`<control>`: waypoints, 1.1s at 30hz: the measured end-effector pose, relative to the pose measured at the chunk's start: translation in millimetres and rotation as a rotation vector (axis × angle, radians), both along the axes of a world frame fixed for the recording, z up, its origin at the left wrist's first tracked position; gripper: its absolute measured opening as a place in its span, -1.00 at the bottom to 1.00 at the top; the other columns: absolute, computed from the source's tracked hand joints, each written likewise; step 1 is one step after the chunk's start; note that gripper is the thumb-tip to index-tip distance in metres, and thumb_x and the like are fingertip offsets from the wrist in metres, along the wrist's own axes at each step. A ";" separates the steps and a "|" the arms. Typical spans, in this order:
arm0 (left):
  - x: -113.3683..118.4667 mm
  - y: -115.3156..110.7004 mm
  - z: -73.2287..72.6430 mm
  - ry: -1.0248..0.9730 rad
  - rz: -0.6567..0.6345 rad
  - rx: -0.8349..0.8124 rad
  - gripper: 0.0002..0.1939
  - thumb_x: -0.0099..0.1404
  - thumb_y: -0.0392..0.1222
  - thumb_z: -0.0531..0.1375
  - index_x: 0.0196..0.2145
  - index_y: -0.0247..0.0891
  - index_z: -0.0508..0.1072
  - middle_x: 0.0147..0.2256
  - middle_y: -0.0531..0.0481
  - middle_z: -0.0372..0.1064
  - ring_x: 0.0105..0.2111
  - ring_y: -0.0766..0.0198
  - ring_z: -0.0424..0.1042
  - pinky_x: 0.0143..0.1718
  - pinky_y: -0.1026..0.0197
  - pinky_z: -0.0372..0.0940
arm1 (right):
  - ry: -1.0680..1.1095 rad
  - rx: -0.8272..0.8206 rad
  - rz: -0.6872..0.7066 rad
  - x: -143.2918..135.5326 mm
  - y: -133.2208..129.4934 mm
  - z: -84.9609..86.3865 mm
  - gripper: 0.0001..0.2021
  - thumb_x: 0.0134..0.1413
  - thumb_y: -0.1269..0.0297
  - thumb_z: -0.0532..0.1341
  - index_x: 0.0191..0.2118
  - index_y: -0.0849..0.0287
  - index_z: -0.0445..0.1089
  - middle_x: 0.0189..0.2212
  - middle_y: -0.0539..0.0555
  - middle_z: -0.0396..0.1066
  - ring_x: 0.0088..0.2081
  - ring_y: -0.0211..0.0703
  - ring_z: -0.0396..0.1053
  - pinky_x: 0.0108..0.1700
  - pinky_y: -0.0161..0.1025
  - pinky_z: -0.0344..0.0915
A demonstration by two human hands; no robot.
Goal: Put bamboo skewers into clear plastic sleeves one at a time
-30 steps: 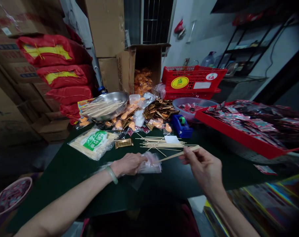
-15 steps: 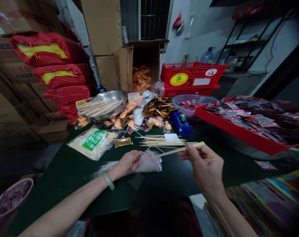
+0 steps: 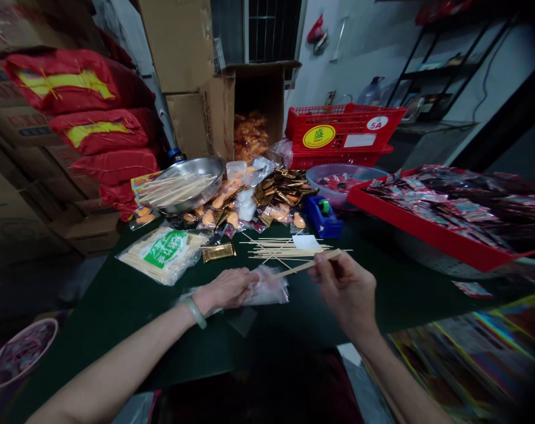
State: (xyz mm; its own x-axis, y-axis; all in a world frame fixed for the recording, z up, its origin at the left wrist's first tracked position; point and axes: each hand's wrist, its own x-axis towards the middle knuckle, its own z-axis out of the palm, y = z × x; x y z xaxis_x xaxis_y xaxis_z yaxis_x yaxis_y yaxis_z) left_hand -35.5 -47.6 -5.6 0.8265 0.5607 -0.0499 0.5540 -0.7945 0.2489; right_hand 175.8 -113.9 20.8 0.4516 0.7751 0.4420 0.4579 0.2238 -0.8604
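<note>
One or more sticks (image 3: 302, 267), pinched by your right hand (image 3: 349, 288), now overlap the bags (image 3: 271, 291) further. Your left hand (image 3: 227, 287) pinches those.

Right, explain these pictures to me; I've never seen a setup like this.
There is no machine: these are a person's bare hands. One camera, worn on the head, takes every picture, looking forward and down. The left hand, with a pale green bangle at the wrist, touches thin clear plastic bags on a dark green table. The right hand pinches one or more pale sticks. Beyond lie loose sticks, a bagged bundle, a gold packet and a blue tape dispenser.
</note>
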 end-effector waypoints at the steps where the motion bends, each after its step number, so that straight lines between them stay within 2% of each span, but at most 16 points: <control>1: -0.6 1.1 -1.1 -0.003 -0.001 -0.001 -0.78 0.18 -0.32 -0.02 -0.20 -0.28 0.29 -0.33 -0.06 0.27 -0.38 0.23 0.23 -0.35 0.23 0.14 | -0.013 0.002 -0.006 0.4 -0.5 -0.6 -0.76 0.01 0.09 0.13 -0.52 0.14 0.26 -0.64 0.01 0.32 -0.62 -0.24 0.30 -0.55 -0.30 0.26; 4: -2.3 3.4 -1.4 0.000 -0.014 -0.009 -0.89 0.17 -0.31 -0.02 -0.36 -0.28 0.28 -0.39 -0.03 0.26 -0.40 0.24 0.22 -0.34 0.24 0.14 | -0.019 -0.002 -0.009 1.2 -1.6 -2.6 -0.75 0.01 0.08 0.13 -0.51 0.15 0.28 -0.62 0.02 0.33 -0.60 -0.23 0.32 -0.54 -0.30 0.28; 7: -3.5 4.0 4.4 0.002 -0.045 -0.028 -0.90 0.16 -0.35 -0.03 -0.43 -0.27 0.26 -0.42 0.00 0.26 -0.42 0.28 0.21 -0.36 0.28 0.13 | 0.063 -0.011 0.005 0.4 -1.7 -1.7 -0.74 -0.03 0.06 0.16 -0.49 0.16 0.30 -0.65 0.01 0.33 -0.62 -0.23 0.32 -0.55 -0.30 0.30; 12: -6.4 -1.6 24.1 -0.015 -0.067 -0.031 -0.85 0.12 -0.46 -0.04 -0.46 -0.28 0.25 -0.40 0.01 0.24 -0.44 0.32 0.19 -0.39 0.30 0.09 | 0.413 -0.007 0.043 -0.9 1.0 4.6 -0.74 -0.16 0.08 0.26 -0.50 0.20 0.33 -0.66 0.00 0.36 -0.61 -0.24 0.35 -0.58 -0.31 0.33; 16: -8.8 -11.9 40.3 -0.012 -0.060 -0.030 -0.82 0.13 -0.47 -0.05 -0.46 -0.29 0.27 -0.37 -0.01 0.26 -0.38 0.29 0.22 -0.36 0.28 0.09 | 0.554 -0.026 0.105 -2.4 4.4 6.4 -0.74 -0.22 0.11 0.30 -0.56 0.21 0.31 -0.67 -0.02 0.33 -0.62 -0.26 0.34 -0.61 -0.33 0.33; 20: -8.3 -20.0 49.0 -0.013 -0.069 -0.002 -0.81 0.21 -0.43 -0.06 -0.41 -0.29 0.31 -0.37 -0.01 0.26 -0.37 0.27 0.22 -0.35 0.26 0.10 | 0.555 -0.061 0.183 -13.8 7.4 3.2 -0.74 -0.22 0.12 0.30 -0.57 0.21 0.32 -0.68 -0.02 0.32 -0.62 -0.26 0.32 -0.64 -0.35 0.28; 23: -7.3 -22.3 51.4 -0.023 -0.077 0.044 -0.80 0.20 -0.44 -0.05 -0.38 -0.29 0.32 -0.38 0.00 0.25 -0.39 0.29 0.21 -0.38 0.27 0.09 | 0.477 -0.087 0.228 -31.8 8.8 -4.9 -0.76 -0.17 0.12 0.26 -0.58 0.19 0.32 -0.65 -0.01 0.32 -0.60 -0.27 0.27 -0.62 -0.36 0.24; 27: -8.4 -22.3 55.3 -0.047 -0.062 0.133 -0.81 0.17 -0.47 -0.04 -0.39 -0.31 0.32 -0.39 -0.01 0.24 -0.39 0.28 0.20 -0.39 0.27 0.09 | 0.375 -0.030 0.270 -59.5 10.1 -20.1 -0.82 -0.11 0.16 0.22 -0.52 0.18 0.36 -0.37 0.08 0.39 -0.39 -0.20 0.33 -0.42 -0.29 0.32; 29: -9.8 -22.4 58.4 -0.080 -0.055 0.164 -0.80 0.18 -0.47 -0.05 -0.38 -0.32 0.33 -0.41 -0.02 0.23 -0.40 0.28 0.20 -0.40 0.26 0.10 | 0.373 -0.023 0.303 -69.6 10.7 -25.1 -0.83 -0.09 0.17 0.21 -0.48 0.18 0.38 -0.30 0.11 0.39 -0.34 -0.17 0.33 -0.37 -0.26 0.33; 33: -12.8 -24.6 57.8 -0.219 -0.040 0.171 -0.80 0.27 -0.38 -0.08 -0.32 -0.30 0.32 -0.40 -0.03 0.25 -0.39 0.28 0.22 -0.36 0.25 0.14 | 0.383 -0.053 0.418 -76.6 11.3 -25.3 -0.82 -0.06 0.18 0.19 -0.53 0.16 0.37 -0.49 0.04 0.40 -0.46 -0.20 0.32 -0.41 -0.26 0.32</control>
